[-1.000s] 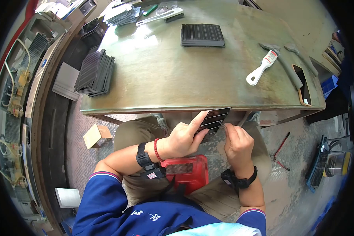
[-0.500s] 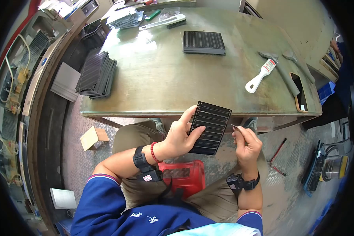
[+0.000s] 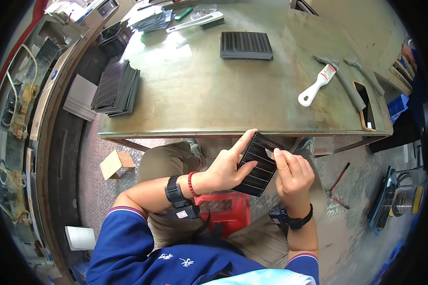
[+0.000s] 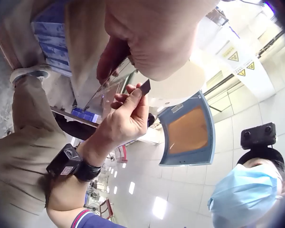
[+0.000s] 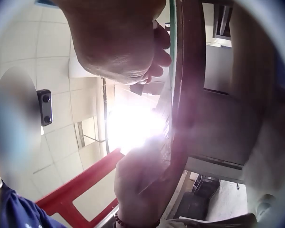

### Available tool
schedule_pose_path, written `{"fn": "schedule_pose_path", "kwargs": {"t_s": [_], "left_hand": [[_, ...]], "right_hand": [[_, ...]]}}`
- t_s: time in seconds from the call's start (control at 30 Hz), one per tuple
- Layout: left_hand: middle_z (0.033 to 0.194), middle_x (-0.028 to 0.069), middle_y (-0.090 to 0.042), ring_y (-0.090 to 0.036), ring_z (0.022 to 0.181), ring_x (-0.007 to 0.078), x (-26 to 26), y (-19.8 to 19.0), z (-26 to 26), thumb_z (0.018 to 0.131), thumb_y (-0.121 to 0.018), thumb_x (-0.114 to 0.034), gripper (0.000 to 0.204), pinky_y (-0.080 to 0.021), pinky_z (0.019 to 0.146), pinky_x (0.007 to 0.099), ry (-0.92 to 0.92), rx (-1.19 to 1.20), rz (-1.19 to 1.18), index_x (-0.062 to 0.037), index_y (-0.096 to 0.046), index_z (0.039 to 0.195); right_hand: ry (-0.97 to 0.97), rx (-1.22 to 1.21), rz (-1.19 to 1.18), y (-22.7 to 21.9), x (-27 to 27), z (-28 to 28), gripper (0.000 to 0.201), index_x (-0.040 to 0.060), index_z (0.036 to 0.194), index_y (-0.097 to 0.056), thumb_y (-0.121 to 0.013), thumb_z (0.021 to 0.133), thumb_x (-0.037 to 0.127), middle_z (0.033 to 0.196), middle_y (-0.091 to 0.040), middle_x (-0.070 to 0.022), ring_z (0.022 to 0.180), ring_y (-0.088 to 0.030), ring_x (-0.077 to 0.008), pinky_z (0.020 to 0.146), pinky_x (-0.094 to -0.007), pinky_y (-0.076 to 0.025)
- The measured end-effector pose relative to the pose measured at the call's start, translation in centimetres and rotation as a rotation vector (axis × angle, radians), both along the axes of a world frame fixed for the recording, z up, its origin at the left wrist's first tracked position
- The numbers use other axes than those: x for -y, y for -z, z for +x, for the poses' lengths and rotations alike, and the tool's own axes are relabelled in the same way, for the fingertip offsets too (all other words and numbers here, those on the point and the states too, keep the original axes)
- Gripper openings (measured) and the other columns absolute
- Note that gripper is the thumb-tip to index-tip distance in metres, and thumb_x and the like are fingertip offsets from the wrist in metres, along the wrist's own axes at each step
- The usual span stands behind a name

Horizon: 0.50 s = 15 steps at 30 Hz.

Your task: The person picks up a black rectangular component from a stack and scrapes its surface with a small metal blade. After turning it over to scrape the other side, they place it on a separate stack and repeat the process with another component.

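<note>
My left hand (image 3: pixel 223 167) grips a thin black circuit-board panel (image 3: pixel 259 166) by its left edge, thumb over its face and index finger along the back edge. Pale lines divide the panel into strips. It is tilted in front of the table's near edge, above my lap. Between thumb and fingers, my right hand (image 3: pixel 295 179) pinches a small flat blade-like piece (image 4: pixel 145 87) with a slanted end. In the head view the piece overlaps the panel's right part. Glare washes out much of the right wrist view.
On the table (image 3: pixel 185 104) are a stack of black panels (image 3: pixel 114 90) at left and another stack (image 3: pixel 246 45) at the back. A white-handled brush (image 3: pixel 195 21) lies behind. To the right are a white-handled tool (image 3: pixel 317 85), grey-handled tools and a phone (image 3: pixel 364 107).
The panel was seen nearly edge-on, then turned face up with my right hand apart from it. Now it is tilted again, and my right hand has come back over its right side.
</note>
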<state>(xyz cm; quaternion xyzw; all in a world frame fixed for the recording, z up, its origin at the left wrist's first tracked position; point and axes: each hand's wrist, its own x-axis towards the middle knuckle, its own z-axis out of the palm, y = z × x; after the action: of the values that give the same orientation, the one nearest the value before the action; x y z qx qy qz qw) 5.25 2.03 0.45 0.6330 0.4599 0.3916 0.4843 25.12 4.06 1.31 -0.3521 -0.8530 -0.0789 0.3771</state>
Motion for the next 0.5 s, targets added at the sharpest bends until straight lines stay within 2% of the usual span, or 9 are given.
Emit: {"fn": "schedule_pose_path", "kwargs": {"t_s": [0.2, 0.4, 0.5], "left_hand": [[0.063, 0.0057, -0.056, -0.046, 0.051, 0.0071, 0.17, -0.35, 0.20, 0.085, -0.060, 0.002, 0.079, -0.040, 0.050, 0.0232, 0.038, -0.156, 0.023, -0.0054, -0.015, 0.149], [0.055, 0.0078, -0.042, -0.039, 0.043, 0.0129, 0.25, 0.10, 0.33, 0.082, -0.063, 0.000, 0.081, -0.037, 0.047, 0.0255, 0.029, -0.167, 0.114, -0.0059, -0.016, 0.149], [0.053, 0.0066, -0.038, -0.038, 0.042, 0.0146, 0.33, -0.31, 0.27, 0.081, -0.064, -0.001, 0.082, -0.036, 0.045, 0.0272, 0.033, -0.186, 0.080, -0.0055, -0.016, 0.148]], "right_hand": [[0.009, 0.085, 0.036, 0.08, 0.19, -0.50, 0.038, -0.0025, 0.104, -0.065, -0.059, 0.069, 0.008, 0.093, -0.063, -0.0092, 0.073, -0.059, -0.0191, 0.056, -0.0300, -0.043], [0.007, 0.111, 0.022, 0.13, 0.21, -0.83, 0.038, -0.0028, 0.104, -0.065, -0.057, 0.070, 0.011, 0.093, -0.063, -0.0092, 0.073, -0.059, -0.0189, 0.056, -0.0301, -0.042], [0.003, 0.114, 0.024, 0.31, 0.17, -0.94, 0.039, -0.0029, 0.105, -0.065, -0.057, 0.070, 0.012, 0.093, -0.063, -0.0092, 0.073, -0.058, -0.0189, 0.055, -0.0302, -0.042]]}}
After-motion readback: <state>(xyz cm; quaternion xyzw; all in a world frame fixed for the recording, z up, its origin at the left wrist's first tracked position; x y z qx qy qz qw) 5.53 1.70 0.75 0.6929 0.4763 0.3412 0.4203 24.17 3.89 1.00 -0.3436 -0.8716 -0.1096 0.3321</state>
